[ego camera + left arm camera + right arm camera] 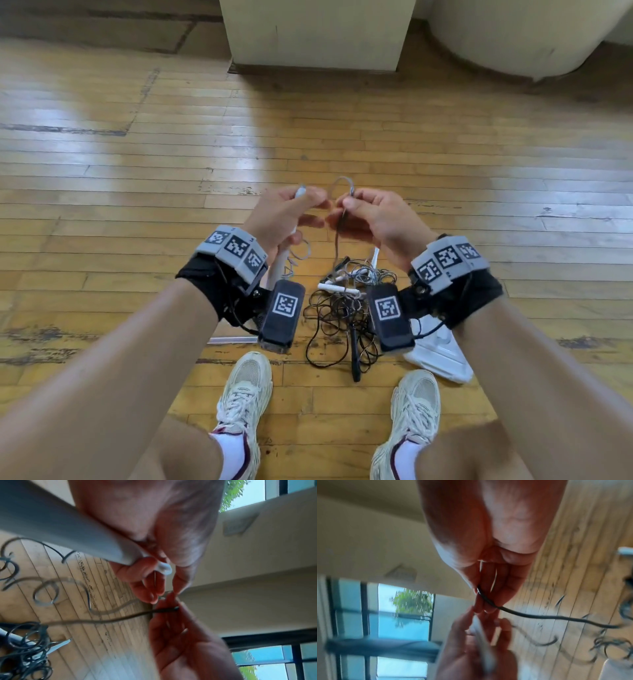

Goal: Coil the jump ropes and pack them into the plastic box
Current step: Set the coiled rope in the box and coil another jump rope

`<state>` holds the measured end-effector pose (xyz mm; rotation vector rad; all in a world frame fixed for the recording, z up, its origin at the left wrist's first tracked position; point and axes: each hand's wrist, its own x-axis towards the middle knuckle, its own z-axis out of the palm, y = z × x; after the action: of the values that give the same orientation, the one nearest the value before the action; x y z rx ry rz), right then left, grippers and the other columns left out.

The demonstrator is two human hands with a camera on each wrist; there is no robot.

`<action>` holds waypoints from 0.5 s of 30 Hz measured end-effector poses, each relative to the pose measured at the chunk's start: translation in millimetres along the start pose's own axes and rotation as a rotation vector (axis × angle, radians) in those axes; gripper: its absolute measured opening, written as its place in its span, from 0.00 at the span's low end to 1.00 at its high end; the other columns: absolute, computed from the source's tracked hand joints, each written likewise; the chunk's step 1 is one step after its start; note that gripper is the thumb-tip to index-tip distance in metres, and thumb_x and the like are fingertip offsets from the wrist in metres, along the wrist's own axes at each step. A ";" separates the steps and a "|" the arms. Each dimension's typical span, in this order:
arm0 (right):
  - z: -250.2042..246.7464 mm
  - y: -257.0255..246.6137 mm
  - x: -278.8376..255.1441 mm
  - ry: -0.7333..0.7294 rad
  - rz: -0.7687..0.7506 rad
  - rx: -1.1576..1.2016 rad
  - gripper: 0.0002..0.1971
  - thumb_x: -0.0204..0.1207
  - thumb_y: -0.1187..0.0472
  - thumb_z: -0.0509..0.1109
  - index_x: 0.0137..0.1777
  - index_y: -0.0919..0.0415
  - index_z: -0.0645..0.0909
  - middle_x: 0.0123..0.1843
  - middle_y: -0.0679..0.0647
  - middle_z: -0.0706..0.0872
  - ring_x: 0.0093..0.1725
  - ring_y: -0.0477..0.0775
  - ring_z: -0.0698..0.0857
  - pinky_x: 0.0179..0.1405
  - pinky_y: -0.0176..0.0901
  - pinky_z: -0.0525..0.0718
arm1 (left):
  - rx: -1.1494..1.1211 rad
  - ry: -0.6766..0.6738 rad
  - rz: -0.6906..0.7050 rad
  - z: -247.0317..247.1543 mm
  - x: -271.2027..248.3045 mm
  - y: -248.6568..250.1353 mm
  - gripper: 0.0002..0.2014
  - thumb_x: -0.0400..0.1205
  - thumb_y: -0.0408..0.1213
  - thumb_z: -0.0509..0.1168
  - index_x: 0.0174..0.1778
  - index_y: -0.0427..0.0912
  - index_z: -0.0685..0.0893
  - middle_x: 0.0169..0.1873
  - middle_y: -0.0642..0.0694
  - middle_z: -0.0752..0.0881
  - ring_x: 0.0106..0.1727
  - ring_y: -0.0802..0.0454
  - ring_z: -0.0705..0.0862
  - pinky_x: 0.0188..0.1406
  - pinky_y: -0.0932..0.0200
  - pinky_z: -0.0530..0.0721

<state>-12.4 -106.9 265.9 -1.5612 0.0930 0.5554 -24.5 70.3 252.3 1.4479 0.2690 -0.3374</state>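
Note:
My left hand (287, 212) grips a white jump-rope handle (281, 260), its tip poking up above the fingers; the same handle (56, 528) fills the left wrist view. My right hand (368, 214) pinches the thin grey cord (342, 181), which arches in a small loop between the two hands. The cord (539, 616) runs from my right fingertips down toward the floor. A tangled pile of black and white ropes (342, 308) with loose handles lies on the floor under my wrists. A white plastic box (442, 356) lies by my right foot, partly hidden by my right wrist.
The worn wooden floor (137, 171) spreads all around. A cream pillar (315, 34) and a rounded cream base (520, 34) stand at the back. My two white sneakers (245, 390) are planted just in front of the rope pile.

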 end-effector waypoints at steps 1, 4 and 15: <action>-0.4 -2.6 0.1 0.010 -0.020 0.089 0.08 0.88 0.66 0.61 0.52 0.65 0.82 0.46 0.59 0.91 0.46 0.53 0.92 0.49 0.45 0.91 | 0.053 -0.049 -0.017 3.8 -1.8 -1.1 0.10 0.85 0.40 0.68 0.53 0.36 0.87 0.50 0.42 0.91 0.38 0.51 0.86 0.15 0.68 0.71; 0.8 -5.0 -0.2 0.018 -0.078 0.303 0.08 0.89 0.67 0.60 0.52 0.66 0.81 0.44 0.60 0.90 0.45 0.54 0.91 0.53 0.47 0.91 | 0.066 -0.089 -0.015 10.3 -4.5 -0.3 0.12 0.85 0.41 0.67 0.55 0.37 0.88 0.46 0.45 0.91 0.35 0.54 0.83 0.17 0.67 0.70; 6.6 1.1 1.3 -0.109 0.092 -0.026 0.19 0.79 0.80 0.59 0.64 0.66 0.83 0.64 0.63 0.88 0.62 0.57 0.86 0.70 0.51 0.84 | -0.142 -0.080 0.096 5.5 -3.7 8.1 0.04 0.87 0.28 0.63 0.50 0.32 0.82 0.39 0.41 0.90 0.33 0.50 0.85 0.16 0.69 0.73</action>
<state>-13.5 -100.3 264.6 -1.5542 0.0749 0.7153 -24.9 65.8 261.7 1.2999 0.1550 -0.2918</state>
